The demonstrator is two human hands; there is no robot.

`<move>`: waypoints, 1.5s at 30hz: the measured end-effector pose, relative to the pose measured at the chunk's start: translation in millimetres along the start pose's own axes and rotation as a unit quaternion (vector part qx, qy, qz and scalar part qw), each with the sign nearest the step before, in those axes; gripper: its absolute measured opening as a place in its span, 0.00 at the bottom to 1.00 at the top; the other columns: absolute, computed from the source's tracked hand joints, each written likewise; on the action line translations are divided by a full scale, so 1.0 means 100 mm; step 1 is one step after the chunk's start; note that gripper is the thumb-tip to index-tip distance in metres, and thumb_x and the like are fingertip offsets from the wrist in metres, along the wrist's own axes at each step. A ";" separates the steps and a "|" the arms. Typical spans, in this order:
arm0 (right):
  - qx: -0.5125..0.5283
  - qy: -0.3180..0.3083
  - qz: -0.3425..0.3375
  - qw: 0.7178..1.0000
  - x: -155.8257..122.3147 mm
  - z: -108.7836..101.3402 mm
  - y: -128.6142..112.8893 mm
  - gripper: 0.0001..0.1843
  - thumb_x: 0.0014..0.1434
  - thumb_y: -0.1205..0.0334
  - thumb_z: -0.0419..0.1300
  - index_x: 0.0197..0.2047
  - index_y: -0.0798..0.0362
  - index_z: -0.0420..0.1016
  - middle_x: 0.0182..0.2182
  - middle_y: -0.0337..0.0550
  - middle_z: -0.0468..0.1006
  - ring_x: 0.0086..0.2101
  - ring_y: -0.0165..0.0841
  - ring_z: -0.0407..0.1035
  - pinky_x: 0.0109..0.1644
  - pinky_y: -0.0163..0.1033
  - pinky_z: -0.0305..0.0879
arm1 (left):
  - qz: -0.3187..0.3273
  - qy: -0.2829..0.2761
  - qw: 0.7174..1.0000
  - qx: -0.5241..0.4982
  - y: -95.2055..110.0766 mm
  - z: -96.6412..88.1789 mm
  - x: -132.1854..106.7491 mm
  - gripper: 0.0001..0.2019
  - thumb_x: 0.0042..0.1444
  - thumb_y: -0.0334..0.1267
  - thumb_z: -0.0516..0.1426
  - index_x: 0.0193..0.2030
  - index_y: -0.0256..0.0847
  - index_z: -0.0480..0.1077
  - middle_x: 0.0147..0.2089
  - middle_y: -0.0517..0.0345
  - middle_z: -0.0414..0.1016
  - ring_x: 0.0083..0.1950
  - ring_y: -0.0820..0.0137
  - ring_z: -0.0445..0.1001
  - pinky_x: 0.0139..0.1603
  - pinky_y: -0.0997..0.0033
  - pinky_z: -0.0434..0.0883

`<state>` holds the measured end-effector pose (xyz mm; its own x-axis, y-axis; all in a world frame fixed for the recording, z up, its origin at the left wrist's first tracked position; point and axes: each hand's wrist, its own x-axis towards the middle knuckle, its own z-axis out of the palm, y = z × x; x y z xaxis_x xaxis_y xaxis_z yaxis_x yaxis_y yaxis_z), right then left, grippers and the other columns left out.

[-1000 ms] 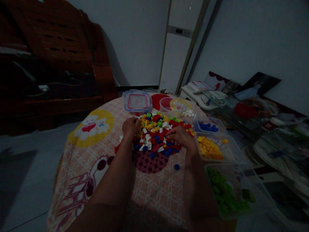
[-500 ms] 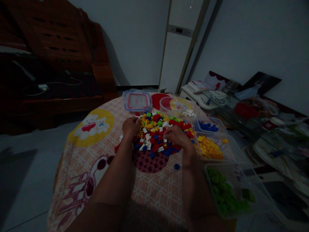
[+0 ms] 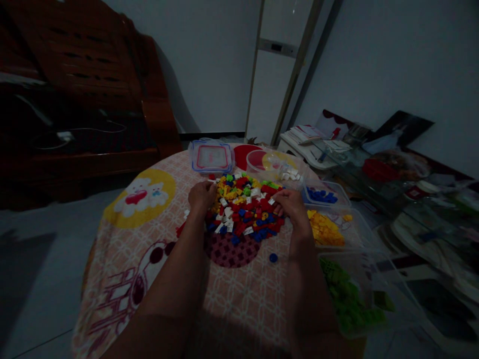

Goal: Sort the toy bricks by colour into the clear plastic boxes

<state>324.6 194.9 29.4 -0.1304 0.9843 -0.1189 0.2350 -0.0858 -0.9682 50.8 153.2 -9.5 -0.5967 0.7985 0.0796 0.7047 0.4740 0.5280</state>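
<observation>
A heap of mixed toy building bricks [image 3: 239, 209] in red, yellow, white, blue and green lies on the round table. At the heap's left edge is my left hand [image 3: 201, 195], its fingers pinched together; whatever they hold, if anything, is hidden. My right hand [image 3: 292, 205] is over the heap's right side, with a white brick [image 3: 271, 201] between thumb and fingertips. One round blue piece [image 3: 273, 258] lies apart on the tablecloth, nearer to me.
Clear boxes hold white bricks [image 3: 291, 173], blue bricks [image 3: 321, 195], yellow bricks [image 3: 325, 229] and green bricks [image 3: 348, 296] along the right. A lidded box [image 3: 211, 156] stands at the back. Beyond the table's right edge is a cluttered glass table [image 3: 368, 182]; a wooden bench [image 3: 93, 99] is at left.
My right hand has moved right across the heap, with a white brick now showing at its fingertips. The left hand stays at the heap's left edge.
</observation>
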 end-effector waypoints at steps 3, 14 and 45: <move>0.023 0.053 0.010 0.998 0.03 -0.07 0.02 0.01 0.48 0.67 0.62 0.26 0.54 0.73 0.13 0.36 0.73 0.13 0.28 0.67 0.15 0.28 0.63 | -0.003 -0.001 1.000 -0.002 -0.01 0.01 0.01 0.22 0.61 0.46 0.51 0.53 0.42 0.80 0.52 0.47 0.82 0.51 0.56 0.78 0.46 0.64 0.69; 0.040 0.080 -0.024 0.996 0.09 -0.15 0.12 0.04 0.42 0.67 0.62 0.27 0.55 0.77 0.14 0.35 0.74 0.15 0.29 0.69 0.15 0.28 0.65 | -0.004 0.005 1.000 -0.014 0.03 -0.02 -0.03 0.21 0.62 0.45 0.51 0.53 0.43 0.80 0.52 0.48 0.82 0.52 0.57 0.78 0.48 0.64 0.70; -0.369 0.015 -0.174 0.913 -0.03 0.21 -0.05 0.16 0.62 0.58 0.60 0.25 0.52 0.81 0.26 0.44 0.81 0.32 0.37 0.75 0.40 0.37 0.66 | 0.003 0.000 1.000 -0.007 0.01 -0.01 -0.02 0.22 0.62 0.46 0.51 0.54 0.42 0.79 0.53 0.47 0.81 0.52 0.56 0.77 0.47 0.65 0.69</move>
<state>303.9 188.8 29.6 -0.2969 0.9368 0.1850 0.7704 0.3495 -0.5332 52.0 151.7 -8.1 -0.5928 0.8010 0.0833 0.7031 0.4644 0.5385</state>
